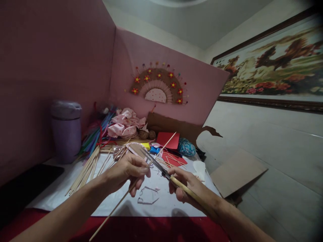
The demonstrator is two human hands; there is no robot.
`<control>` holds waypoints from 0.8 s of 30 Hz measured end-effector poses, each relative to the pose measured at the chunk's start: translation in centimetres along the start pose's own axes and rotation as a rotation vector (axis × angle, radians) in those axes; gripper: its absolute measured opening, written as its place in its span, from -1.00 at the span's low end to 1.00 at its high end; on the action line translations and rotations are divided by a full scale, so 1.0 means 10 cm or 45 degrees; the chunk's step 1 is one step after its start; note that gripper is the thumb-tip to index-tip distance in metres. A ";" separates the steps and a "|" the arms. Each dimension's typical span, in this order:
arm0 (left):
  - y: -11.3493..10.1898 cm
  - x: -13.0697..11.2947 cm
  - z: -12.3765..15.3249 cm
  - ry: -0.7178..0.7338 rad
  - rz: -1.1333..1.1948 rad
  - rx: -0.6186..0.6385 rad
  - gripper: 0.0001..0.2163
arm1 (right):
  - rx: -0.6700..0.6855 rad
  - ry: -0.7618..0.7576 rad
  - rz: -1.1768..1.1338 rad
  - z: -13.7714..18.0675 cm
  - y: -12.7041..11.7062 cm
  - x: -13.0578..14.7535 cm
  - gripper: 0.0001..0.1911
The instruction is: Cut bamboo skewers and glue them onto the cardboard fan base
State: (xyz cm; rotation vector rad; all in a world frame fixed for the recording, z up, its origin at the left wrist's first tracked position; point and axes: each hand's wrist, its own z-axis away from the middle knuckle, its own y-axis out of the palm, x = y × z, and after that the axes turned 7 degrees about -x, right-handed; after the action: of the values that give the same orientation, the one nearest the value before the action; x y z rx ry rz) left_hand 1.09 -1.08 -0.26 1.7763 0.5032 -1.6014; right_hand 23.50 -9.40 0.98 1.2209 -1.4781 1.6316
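Observation:
My left hand (127, 171) is closed in a pinch around a long thin bamboo stick (118, 203) that runs from the lower left up to the right past the red paper. My right hand (188, 186) grips the pale wooden handle of a knife (161, 169). The dark blade points up and left and meets the stick just beside my left fingertips. Both hands hover over the white sheet (166, 201) covering the table.
A bundle of bamboo sticks (87, 168) lies at left beside a lilac lidded container (66, 131). Pink cloth (126, 124), red paper (169, 140), a blue yarn ball (186, 147) and paper scraps (148, 196) litter the table. A decorated fan (158, 85) hangs on the pink board.

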 end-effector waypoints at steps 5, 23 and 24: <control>0.01 -0.01 0.01 0.020 -0.015 -0.028 -0.85 | 0.006 -0.004 -0.028 -0.01 0.01 0.00 -0.39; 0.03 -0.03 0.00 0.126 -0.363 -0.128 -0.81 | -0.173 0.043 -0.006 0.02 0.10 -0.08 -0.59; 0.03 -0.03 0.00 0.127 -0.399 -0.151 -0.81 | -0.183 0.035 0.002 0.02 0.11 -0.09 -0.57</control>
State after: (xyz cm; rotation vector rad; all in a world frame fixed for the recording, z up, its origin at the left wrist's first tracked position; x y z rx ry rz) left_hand 1.20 -1.23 0.06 1.7584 0.9433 -1.6544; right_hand 22.92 -9.65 -0.23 1.1139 -1.5502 1.5090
